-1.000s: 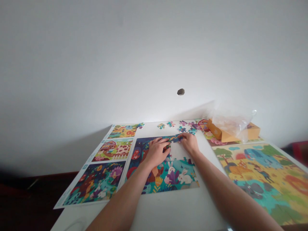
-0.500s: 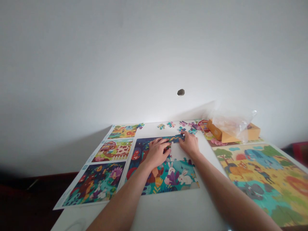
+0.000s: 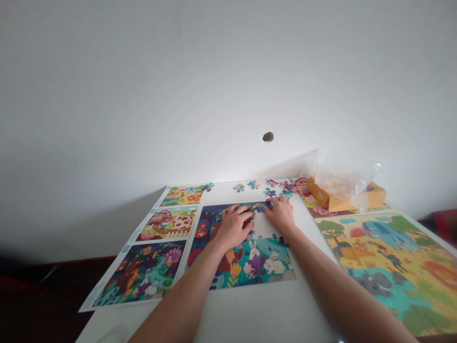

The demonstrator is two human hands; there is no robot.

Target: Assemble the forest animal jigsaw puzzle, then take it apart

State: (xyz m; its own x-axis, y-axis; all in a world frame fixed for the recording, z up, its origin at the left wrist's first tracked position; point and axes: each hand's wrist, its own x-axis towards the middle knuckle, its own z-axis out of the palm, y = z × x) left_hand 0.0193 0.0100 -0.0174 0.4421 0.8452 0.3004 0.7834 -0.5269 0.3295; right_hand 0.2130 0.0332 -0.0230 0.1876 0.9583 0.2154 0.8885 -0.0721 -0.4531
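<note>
the yellow box (image 3: 337, 202) stands at the far right of the table (image 3: 246, 309), a clear plastic bag (image 3: 342, 180) on it; from where i stand, the contents of either cannot be made out. the part-assembled puzzle (image 3: 264, 263) lies flat beneath both hands. the left hand (image 3: 234, 225) rests palm down on it, thumb apart from fingers. the right hand (image 3: 281, 213) touches its far right section, fingers bent; whether they grip a piece cannot be told. the hands are apart. the left hand hides part of the puzzle picture; the forearms are cut off.
</note>
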